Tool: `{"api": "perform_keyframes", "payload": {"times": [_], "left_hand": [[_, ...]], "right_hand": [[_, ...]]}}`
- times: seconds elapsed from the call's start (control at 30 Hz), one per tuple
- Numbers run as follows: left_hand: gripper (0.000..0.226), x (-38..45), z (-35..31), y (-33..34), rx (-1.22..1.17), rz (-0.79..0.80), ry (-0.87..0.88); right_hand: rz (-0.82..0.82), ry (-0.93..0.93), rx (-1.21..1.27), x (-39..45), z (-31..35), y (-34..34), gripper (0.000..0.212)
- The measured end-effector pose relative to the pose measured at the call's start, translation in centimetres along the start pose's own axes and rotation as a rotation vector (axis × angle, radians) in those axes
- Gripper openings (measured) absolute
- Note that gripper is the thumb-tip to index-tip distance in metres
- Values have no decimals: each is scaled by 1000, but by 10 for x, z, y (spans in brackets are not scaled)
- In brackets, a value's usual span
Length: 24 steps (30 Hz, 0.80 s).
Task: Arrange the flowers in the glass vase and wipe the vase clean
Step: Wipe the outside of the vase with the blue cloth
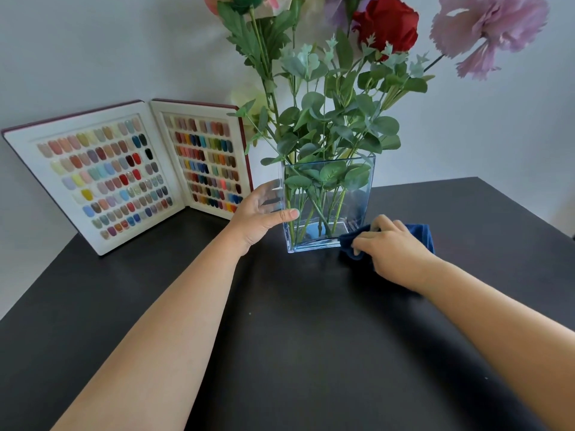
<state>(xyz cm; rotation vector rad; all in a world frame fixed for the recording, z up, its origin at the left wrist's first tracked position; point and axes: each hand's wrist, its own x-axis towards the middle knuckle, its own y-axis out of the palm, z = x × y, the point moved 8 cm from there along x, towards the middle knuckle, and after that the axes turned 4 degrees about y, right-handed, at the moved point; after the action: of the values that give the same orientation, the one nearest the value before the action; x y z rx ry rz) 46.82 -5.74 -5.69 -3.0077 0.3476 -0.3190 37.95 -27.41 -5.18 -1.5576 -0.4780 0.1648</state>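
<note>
A clear rectangular glass vase (357,194) stands upright on the black table (295,337). It holds several flower stems with green leaves (329,129), a red bloom (385,23) and a pink one (488,29) above. My left hand (259,213) holds the vase's left side, thumb on the front face and fingers behind the glass. My right hand (392,247) grips a dark blue cloth (420,236) bunched against the vase's lower right corner.
An open display book of coloured nail samples (130,172) stands against the wall at the back left, close to the vase. A pale wall rises behind the table. The table's right edge runs diagonally at the far right.
</note>
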Motion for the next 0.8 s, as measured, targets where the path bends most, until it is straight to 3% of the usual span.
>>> {"api": "perform_keyframes", "payload": {"times": [0.43,0.57,0.8], "left_hand": [[96,-3,0,2,-36,14,0],[96,-2,1,1,-31,17,2],[97,-1,2,0,-23,9,-7]], "right_hand": [[-72,-104,38,35,101,7,32],[-54,-96,51,25,81,8,32],[-88,192,102,-10,-18,-3,41]]}}
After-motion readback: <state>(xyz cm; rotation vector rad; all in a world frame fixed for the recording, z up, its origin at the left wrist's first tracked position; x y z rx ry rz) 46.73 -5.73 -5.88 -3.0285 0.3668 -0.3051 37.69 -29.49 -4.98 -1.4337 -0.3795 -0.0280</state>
